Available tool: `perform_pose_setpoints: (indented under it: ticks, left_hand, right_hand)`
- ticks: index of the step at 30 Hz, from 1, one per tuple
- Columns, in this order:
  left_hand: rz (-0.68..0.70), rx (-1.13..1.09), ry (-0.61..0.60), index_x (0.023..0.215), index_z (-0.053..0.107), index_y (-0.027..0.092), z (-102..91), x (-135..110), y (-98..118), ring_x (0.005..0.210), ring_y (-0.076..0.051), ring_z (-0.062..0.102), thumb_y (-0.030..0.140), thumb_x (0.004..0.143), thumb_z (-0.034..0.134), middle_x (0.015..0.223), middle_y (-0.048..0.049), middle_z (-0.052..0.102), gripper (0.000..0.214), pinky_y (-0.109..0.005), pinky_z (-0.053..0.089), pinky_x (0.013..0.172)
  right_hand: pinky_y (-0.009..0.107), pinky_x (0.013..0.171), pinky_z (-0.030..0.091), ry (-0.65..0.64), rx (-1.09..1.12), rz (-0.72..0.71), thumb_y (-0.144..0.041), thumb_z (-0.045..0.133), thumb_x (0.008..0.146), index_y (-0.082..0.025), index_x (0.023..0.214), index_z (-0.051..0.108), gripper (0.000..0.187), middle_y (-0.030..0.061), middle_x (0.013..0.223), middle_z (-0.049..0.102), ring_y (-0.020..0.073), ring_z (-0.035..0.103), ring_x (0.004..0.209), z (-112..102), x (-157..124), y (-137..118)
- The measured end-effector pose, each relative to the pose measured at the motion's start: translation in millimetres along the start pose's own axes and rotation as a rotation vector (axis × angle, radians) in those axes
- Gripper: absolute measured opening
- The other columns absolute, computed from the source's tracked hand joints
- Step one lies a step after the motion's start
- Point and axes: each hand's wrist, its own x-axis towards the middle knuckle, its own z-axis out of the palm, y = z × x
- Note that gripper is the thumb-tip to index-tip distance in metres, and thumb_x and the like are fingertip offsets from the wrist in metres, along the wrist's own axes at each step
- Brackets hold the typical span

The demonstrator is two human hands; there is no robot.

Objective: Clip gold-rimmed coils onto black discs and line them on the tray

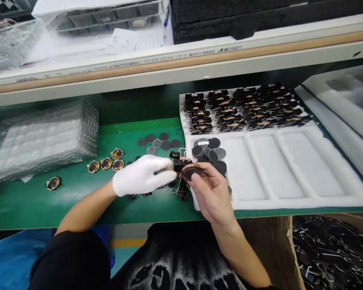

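Observation:
My left hand [145, 173], in a white glove, pinches a black binder clip [183, 163] from its left side. Bare, my right hand [213, 189] grips a round dark piece with a gold-coloured rim [192, 172], the thumb lying on its face. The clip meets the edge of the round piece; whether its jaws bite on it cannot be seen. Beneath and around my hands lie loose black binder clips [183, 191], partly covered by the glove. Dark round discs [166, 145] are scattered just beyond, and more discs [211, 153] are heaped on the white tray's left edge.
A white foam tray [269, 165] at right carries rows of clipped pieces [230, 108] at its back. Several gold-rimmed round pieces [105, 163] lie on the green table [78, 205]. Clear plastic trays [45, 137] are stacked left. A box of binder clips [332, 253] stands lower right.

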Motion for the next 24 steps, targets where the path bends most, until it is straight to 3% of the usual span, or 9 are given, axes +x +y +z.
perform_pose_setpoints:
  ticks: [3,5,9,15,21,24]
  left_hand:
    - [-0.084,0.086,-0.010,0.075,0.053,0.020,-10.6,-3,-4,0.057,-0.009,0.040,0.031,0.086,0.059,0.060,0.0066,0.049,0.016,-0.024,0.032,0.057]
    - [-0.143,0.110,0.012,0.066,0.043,0.020,-11.2,-2,-5,0.054,-0.009,0.031,0.033,0.080,0.062,0.055,0.0073,0.040,0.027,-0.025,0.026,0.053]
    - [-0.110,0.055,-0.065,0.057,0.029,0.019,-1.3,-2,-4,0.054,-0.009,0.019,0.040,0.080,0.061,0.053,0.0068,0.023,0.045,-0.028,0.019,0.051]
    - [-0.140,-0.071,-0.167,0.054,0.027,0.019,5.3,-2,-4,0.052,-0.007,0.016,0.049,0.078,0.067,0.052,0.0072,0.020,0.055,-0.029,0.014,0.049]
    - [-0.155,-0.269,-0.257,0.053,0.036,0.019,-3.3,1,-13,0.048,-0.007,0.027,0.050,0.080,0.066,0.049,0.0064,0.033,0.050,-0.025,0.019,0.046]
    - [-0.161,-0.300,-0.200,0.053,0.034,0.019,-8.8,3,-19,0.049,-0.006,0.026,0.046,0.080,0.065,0.049,0.0066,0.032,0.049,-0.024,0.018,0.045]
  right_hand:
    - [0.031,0.094,0.060,-0.146,-0.139,0.011,-0.032,0.078,0.091,-0.026,0.105,0.070,0.017,0.0036,0.110,0.078,0.0176,0.074,0.102,-6,0,-16]
    - [0.026,0.085,0.060,-0.307,-0.253,0.067,-0.029,0.076,0.092,-0.025,0.103,0.069,0.014,0.0034,0.106,0.077,0.0152,0.074,0.094,-11,3,-30]
    - [0.025,0.084,0.057,-0.543,-0.474,0.185,-0.028,0.071,0.096,-0.023,0.103,0.068,0.010,0.0044,0.108,0.075,0.0152,0.072,0.094,-15,15,-58]
    - [0.026,0.076,0.054,-0.764,-0.744,0.230,-0.028,0.067,0.098,-0.021,0.103,0.068,0.009,0.0044,0.101,0.074,0.0153,0.070,0.086,-9,39,-88]
    - [0.026,0.073,0.054,-0.841,-0.755,0.308,-0.027,0.068,0.097,-0.022,0.102,0.067,0.008,0.0046,0.099,0.076,0.0152,0.070,0.082,5,58,-97]
    - [0.027,0.083,0.058,-0.734,-0.663,0.346,-0.030,0.071,0.096,-0.022,0.100,0.069,0.010,0.0087,0.124,0.072,0.0175,0.073,0.097,4,66,-92]
